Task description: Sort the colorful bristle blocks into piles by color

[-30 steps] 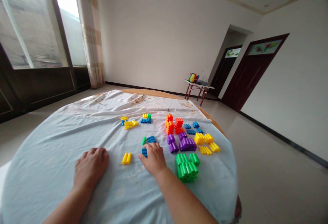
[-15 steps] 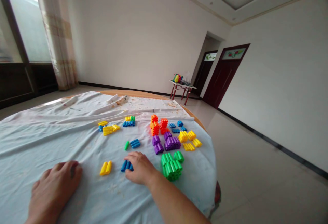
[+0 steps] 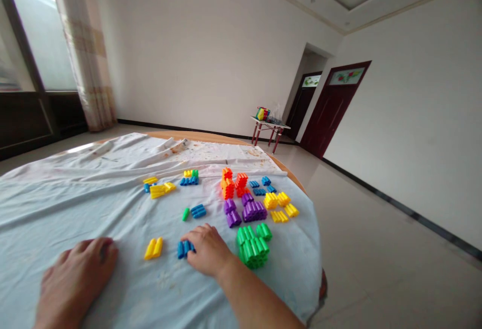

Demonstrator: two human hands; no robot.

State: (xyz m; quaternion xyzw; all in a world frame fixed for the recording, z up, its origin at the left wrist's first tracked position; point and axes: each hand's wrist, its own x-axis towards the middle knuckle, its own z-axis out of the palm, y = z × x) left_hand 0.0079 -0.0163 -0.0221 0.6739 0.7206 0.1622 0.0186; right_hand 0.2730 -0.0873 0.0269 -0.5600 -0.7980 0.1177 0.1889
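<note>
My right hand (image 3: 208, 251) rests on the pale blue cloth (image 3: 56, 203) with its fingers curled onto a small blue block (image 3: 183, 249). A yellow block (image 3: 153, 248) lies just left of that one. My left hand (image 3: 77, 279) lies flat on the cloth at the lower left, fingers together, holding nothing. To the right of my right hand sits a pile of green blocks (image 3: 253, 246). Farther back are purple blocks (image 3: 246, 210), orange blocks (image 3: 232, 183), yellow blocks (image 3: 280, 205) and more blue blocks (image 3: 198, 211).
The round table's wooden rim (image 3: 289, 171) shows at the right, with bare floor beyond it. A stained white cloth (image 3: 196, 150) covers the far side. A small red-legged table (image 3: 269, 129) with coloured things stands by dark doors (image 3: 331, 108). A curtain (image 3: 85, 47) hangs left.
The view swung to the right over the second. My right hand drew the blue block nearer to me, and my left hand slid back toward the lower left.
</note>
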